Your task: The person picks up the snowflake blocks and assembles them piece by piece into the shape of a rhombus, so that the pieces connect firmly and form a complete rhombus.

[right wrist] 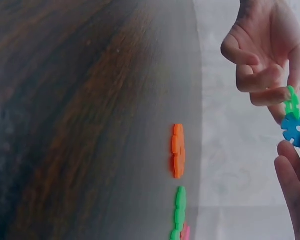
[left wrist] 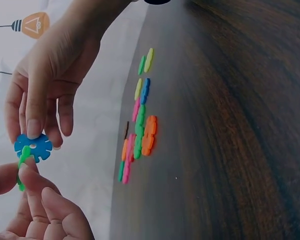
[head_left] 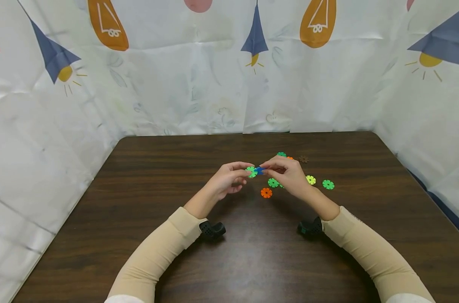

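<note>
Above the tabletop, my left hand [head_left: 226, 181] pinches a green notched plastic disc [head_left: 251, 171] between thumb and fingers. Facing it from the right, my right hand [head_left: 287, 173] pinches a blue notched disc [head_left: 259, 170] by its edge. In the left wrist view the green disc [left wrist: 23, 167] stands edge-on, crosswise against the notched rim of the blue disc [left wrist: 40, 148]. The right wrist view has the two meeting at their rims too, the green disc [right wrist: 291, 102] above the blue disc [right wrist: 294, 129]. Fingertips cover part of both.
Loose notched discs lie on the dark wooden table [head_left: 138, 181] under and beside the right hand: orange [head_left: 266, 192], green [head_left: 328, 184], yellow [head_left: 310, 179] and brown [head_left: 303, 159]. Pink discs [left wrist: 127, 165] lie among them. A printed white curtain [head_left: 214, 92] hangs behind the table.
</note>
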A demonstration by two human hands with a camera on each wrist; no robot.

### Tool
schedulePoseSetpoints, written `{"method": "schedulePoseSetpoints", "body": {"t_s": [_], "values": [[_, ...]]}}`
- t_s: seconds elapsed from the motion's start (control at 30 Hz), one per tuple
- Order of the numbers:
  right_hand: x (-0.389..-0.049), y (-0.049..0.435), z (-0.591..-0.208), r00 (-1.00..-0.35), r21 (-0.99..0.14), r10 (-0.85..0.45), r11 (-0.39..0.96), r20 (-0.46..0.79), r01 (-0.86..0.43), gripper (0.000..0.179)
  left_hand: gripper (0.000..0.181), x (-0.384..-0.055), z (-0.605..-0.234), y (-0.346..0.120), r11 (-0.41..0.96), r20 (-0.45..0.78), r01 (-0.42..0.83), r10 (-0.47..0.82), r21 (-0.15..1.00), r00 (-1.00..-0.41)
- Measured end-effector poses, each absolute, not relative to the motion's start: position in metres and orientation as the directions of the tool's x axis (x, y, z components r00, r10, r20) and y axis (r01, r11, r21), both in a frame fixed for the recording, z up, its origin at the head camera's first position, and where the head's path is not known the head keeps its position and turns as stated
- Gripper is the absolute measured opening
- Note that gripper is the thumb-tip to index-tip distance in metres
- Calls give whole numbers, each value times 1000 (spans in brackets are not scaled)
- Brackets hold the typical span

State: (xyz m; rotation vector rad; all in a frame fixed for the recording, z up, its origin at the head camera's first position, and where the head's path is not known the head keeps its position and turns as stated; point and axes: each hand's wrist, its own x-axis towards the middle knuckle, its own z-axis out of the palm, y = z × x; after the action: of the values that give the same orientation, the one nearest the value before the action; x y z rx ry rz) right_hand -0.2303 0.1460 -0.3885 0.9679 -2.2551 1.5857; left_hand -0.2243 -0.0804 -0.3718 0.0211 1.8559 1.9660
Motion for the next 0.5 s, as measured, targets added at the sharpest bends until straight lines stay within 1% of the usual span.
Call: {"method": "schedulePoseSetpoints", "body": {"t_s": [0.27,0.5], "values": [[-232,147,-389,-773,-759,-387,230,503,-609,15,31,-225,-374,-83,-4,-283,-298,304,955,-910],[-232,147,-389,-788,-789,-376,199,487,-582,15,35,-226,-376,-83,-5,-283,-299,305,954,-909]]}}
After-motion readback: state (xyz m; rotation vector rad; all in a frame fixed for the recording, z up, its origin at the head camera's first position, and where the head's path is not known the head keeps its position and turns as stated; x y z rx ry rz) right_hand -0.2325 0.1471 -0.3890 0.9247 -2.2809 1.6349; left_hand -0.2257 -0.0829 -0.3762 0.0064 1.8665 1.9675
